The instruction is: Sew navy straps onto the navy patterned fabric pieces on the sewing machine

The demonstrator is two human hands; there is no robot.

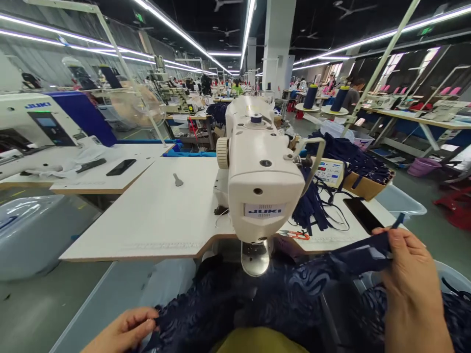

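Observation:
A dark navy lace fabric (265, 299) lies across my lap, in front of a white Juki sewing machine (259, 181). My left hand (123, 333), at the lower left, pinches one edge of the fabric with closed fingers. At the lower right, my right hand (412, 284) is closed on a narrow navy strip of the same fabric, stretched toward the machine. The machine's presser foot area (255, 257) sits just above the fabric.
The white sewing table (154, 215) carries a small grey tool (178, 180), orange snips (296, 235), a black phone (362, 214) and a cardboard box (366, 185) of navy pieces. Plastic bins stand at both sides. Another Juki machine (40, 122) stands at the left. Other workers sit far back.

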